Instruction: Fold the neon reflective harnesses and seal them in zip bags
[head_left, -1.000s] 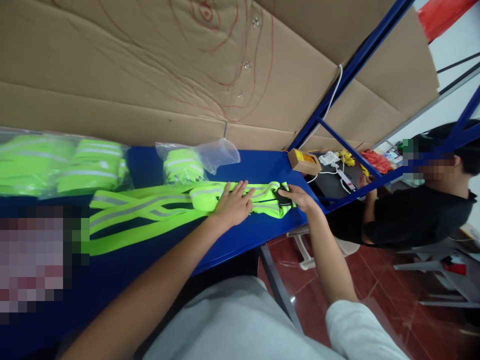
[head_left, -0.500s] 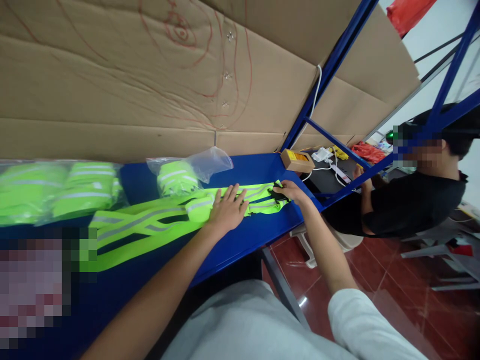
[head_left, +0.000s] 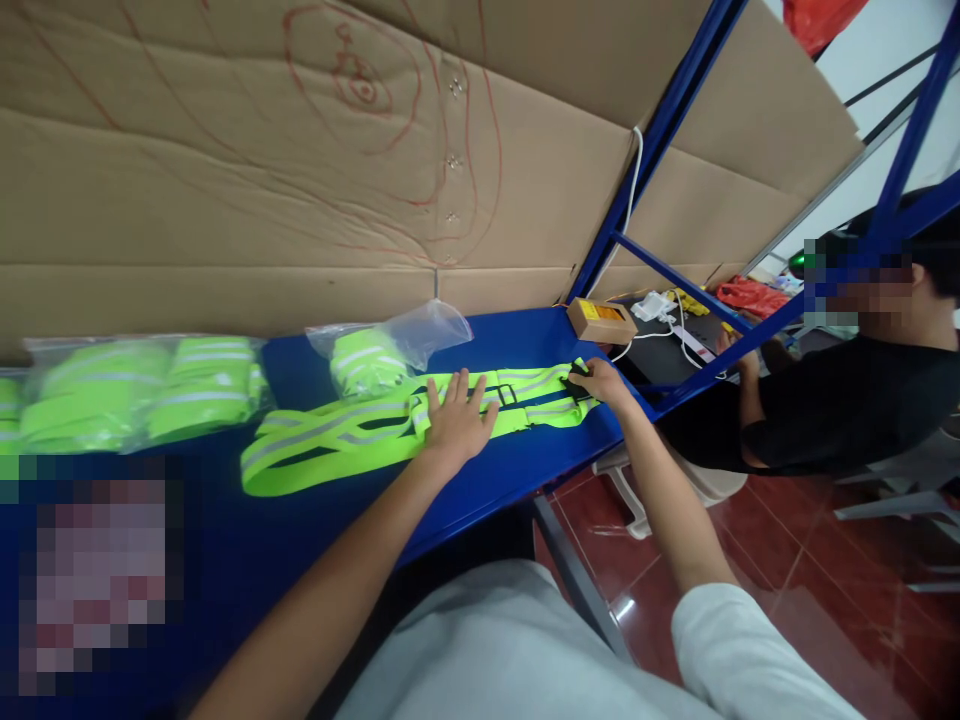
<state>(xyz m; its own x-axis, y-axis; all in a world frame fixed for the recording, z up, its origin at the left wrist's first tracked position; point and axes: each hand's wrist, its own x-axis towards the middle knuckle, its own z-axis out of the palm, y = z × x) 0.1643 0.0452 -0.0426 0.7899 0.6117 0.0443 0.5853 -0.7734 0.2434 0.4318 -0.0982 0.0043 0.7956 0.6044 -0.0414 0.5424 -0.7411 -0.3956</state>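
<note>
Pressing down, left hand [head_left: 454, 425] lies flat, fingers spread, on middle of neon-yellow reflective vest [head_left: 330, 440]. Vest stretched lengthwise along blue table [head_left: 487, 485], near front edge. Right hand [head_left: 604, 383] pinches black buckle [head_left: 577, 377] at vest's right end, by table corner. Bagged vest [head_left: 371, 358] just behind; more bagged vests [head_left: 150, 392] far left. Brown box [head_left: 600, 320] at back corner. Person in black shirt [head_left: 825, 415] beyond table end.

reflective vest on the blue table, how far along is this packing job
Done: bagged vests sit at the left, one more in the open bag behind. In hand: the loose vest lies stretched out on the table, left hand flat on its middle, right hand pinching the black buckle. Left: this vest is not yet folded or bagged.
</note>
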